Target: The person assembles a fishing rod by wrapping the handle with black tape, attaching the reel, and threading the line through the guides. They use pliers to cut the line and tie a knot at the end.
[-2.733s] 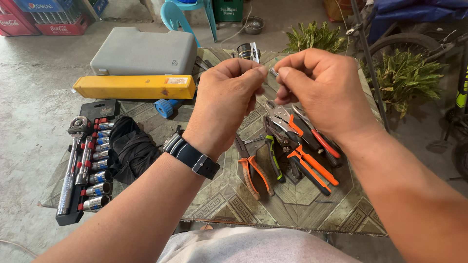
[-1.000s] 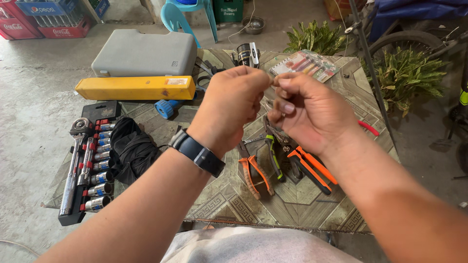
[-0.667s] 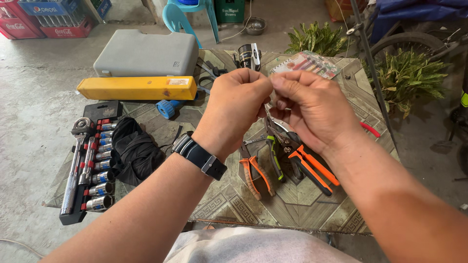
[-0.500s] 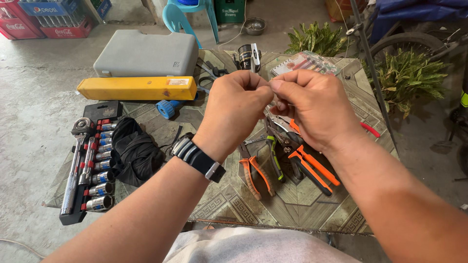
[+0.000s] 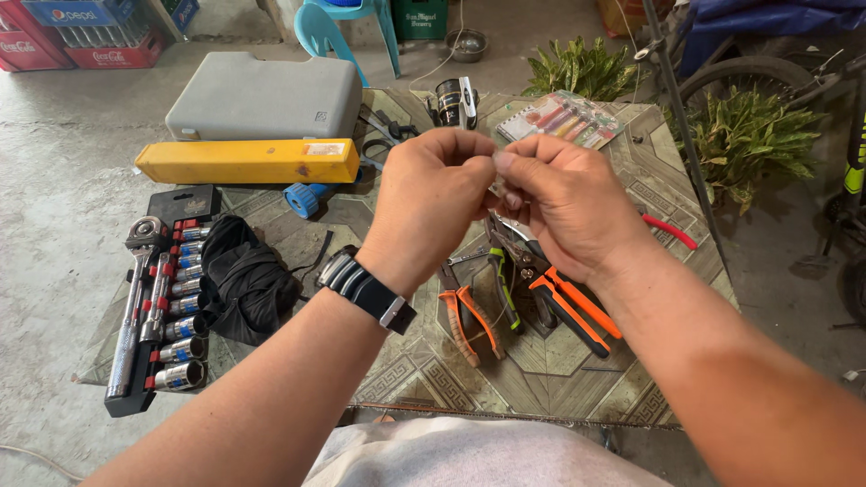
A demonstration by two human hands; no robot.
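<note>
- Both hands are up over the low patterned table (image 5: 559, 379), fingertips pinched together right where they meet.
- Left hand (image 5: 431, 203) is curled nearly into a fist, thumb and forefinger pressed on something tiny at the pinch point. Dark wristwatch (image 5: 365, 290) on that wrist.
- Right hand (image 5: 559, 203) is also mostly closed, thumb and forefinger meeting the left ones. A small pale bit (image 5: 495, 187) shows between the two sets of fingertips, too small to tell what it is.
- Looks like a very thin line runs down from the pinch, but honestly hard to be sure.
- Right under the hands: a pile of pliers (image 5: 505, 289), orange handles and one green-and-black pair, lying on the table.
- Just past the knuckles: a fishing reel (image 5: 454, 96) and a flat clear packet of small coloured bits (image 5: 561, 117).
- Out beyond the left hand: a long yellow box (image 5: 245, 160) with a grey plastic case (image 5: 263, 95) behind it.
- Well off to the left of the left forearm: a socket set with ratchet (image 5: 158, 307) and a bunched black cloth (image 5: 242, 278) beside it.
</note>
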